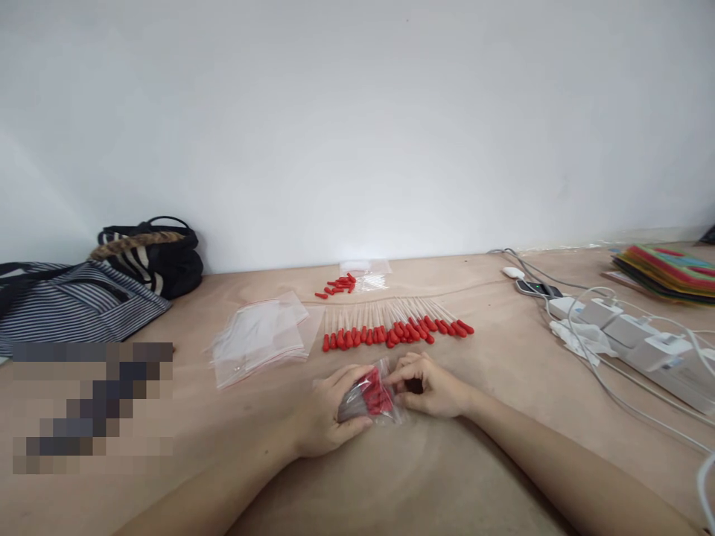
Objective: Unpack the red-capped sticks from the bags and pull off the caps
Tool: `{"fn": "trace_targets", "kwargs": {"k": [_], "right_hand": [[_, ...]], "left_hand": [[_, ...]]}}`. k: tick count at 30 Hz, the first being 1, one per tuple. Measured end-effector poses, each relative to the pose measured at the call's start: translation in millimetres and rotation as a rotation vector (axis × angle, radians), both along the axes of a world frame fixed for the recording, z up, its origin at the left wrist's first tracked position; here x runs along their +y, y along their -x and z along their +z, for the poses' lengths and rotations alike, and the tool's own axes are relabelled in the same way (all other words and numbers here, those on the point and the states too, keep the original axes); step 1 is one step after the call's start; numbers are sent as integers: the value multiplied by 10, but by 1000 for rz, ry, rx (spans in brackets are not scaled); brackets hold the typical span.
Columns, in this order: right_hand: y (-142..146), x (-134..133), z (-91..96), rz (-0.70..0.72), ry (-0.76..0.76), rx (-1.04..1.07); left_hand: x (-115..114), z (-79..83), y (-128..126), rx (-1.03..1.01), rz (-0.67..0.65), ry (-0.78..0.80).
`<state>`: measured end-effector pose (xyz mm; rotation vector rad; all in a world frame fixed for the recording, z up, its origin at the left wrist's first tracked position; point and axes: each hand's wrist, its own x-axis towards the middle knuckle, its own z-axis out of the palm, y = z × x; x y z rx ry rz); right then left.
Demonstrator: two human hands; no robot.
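Observation:
My left hand [324, 413] and my right hand [433, 387] meet at the table's middle, both closed on a small clear plastic bag [373, 398] filled with red-tipped sticks. The left hand wraps the bag from the side; the right pinches its upper right edge. Just beyond the hands lies a row of several thin sticks with red rubber tips [394, 327], side by side. Further back are loose red caps [338, 285] and another clear bag [366, 274].
A pile of empty clear zip bags [260, 336] lies left of the row. Striped and black bags [112, 272] sit at the far left by the wall. At right are a power strip with chargers and cables [631, 339], a phone [537, 288] and stacked coloured sheets [667, 272].

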<state>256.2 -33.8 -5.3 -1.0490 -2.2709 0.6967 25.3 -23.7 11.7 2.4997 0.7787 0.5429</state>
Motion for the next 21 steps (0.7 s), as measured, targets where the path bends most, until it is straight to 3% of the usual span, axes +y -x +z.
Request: {"fn": "trace_targets", "kwargs": {"k": [9,15,21], "right_hand": [[43,-14,-13,62,-95,105],[161,-61,17,-73,-94,29],[229,-97,58,-102,-109,27]], "left_hand": [[-27,12,29,-10,29,-15],[-28,-2,23,-34,22,-22],[-19,10,32,-22,8,-7]]}}
